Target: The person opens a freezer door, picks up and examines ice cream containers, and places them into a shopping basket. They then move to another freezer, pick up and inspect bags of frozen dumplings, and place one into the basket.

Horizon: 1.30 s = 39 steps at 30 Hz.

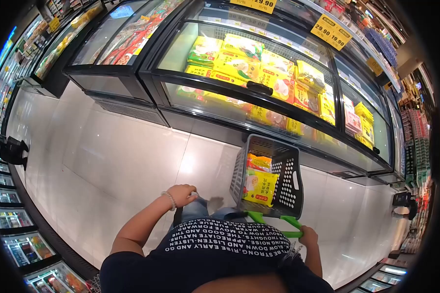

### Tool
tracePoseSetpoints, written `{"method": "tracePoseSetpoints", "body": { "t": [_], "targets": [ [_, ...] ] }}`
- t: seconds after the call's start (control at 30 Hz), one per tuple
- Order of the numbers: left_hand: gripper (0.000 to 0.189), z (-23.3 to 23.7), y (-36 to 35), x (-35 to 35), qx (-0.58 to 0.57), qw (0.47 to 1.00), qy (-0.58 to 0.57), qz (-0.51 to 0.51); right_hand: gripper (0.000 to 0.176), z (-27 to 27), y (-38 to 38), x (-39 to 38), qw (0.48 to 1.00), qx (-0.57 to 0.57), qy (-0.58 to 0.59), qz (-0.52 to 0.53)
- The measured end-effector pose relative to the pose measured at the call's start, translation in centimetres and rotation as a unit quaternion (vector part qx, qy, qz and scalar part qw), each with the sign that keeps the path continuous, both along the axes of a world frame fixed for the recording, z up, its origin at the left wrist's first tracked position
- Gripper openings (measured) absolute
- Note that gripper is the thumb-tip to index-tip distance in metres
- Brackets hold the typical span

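My right hand (308, 237) is wrapped round the green handle (293, 233) of a grey shopping basket (291, 195). The basket stands on the floor in front of me, to the right, close to the freezer. Inside it lie a yellow bag of frozen food (260, 188) and, behind that, an orange-red packet (260, 162). My left hand (183, 195), with a beaded bracelet (170, 200) at the wrist, is held out in front of my body with its fingers curled. What it holds, if anything, is hidden.
A black-framed chest freezer (205, 83) runs across the front, with yellow bags (237, 63) behind its glass. Yellow price signs (331, 31) hang above it. Another freezer (117, 49) stands to the left. Pale tiled floor (117, 136) lies around me, and lit cabinets (10, 217) line the left.
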<state>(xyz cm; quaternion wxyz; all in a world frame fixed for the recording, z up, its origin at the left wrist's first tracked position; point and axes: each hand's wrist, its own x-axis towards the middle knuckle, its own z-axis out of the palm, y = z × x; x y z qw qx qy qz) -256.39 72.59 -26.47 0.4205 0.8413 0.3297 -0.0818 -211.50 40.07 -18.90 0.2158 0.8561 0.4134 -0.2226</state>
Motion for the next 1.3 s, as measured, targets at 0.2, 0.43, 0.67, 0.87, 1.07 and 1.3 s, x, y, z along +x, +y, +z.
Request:
{"method": "tracePoseSetpoints", "body": {
  "t": [0.2,0.43,0.67,0.87,1.07,1.3],
  "targets": [
    [0.032,0.3,5.5,-2.1,-0.005,0.993,-0.071,0.09,0.067,1.4,10.0,-2.0,0.954,-0.239,0.165,0.072],
    [0.037,1.5,12.8,3.7,0.124,0.962,-0.217,0.108,0.043,-2.7,24.6,-10.3,0.962,0.163,0.202,0.086],
    [0.043,1.4,22.7,7.2,0.196,0.949,-0.199,0.145,0.045,-4.5,38.3,-9.7,0.943,0.232,0.202,0.13],
    [0.064,0.3,32.0,12.9,0.247,0.956,-0.076,0.141,0.057,-5.0,49.7,-5.9,0.899,0.402,0.033,0.171],
    [0.076,-1.2,37.8,16.5,0.239,0.97,-0.003,0.052,0.071,-7.0,53.0,-3.8,0.891,0.406,0.07,0.19],
    [0.089,0.5,38.5,18.0,0.23,0.97,0.077,-0.008,0.078,-9.1,55.2,-3.8,0.917,0.33,0.093,0.203]
  ]
}}
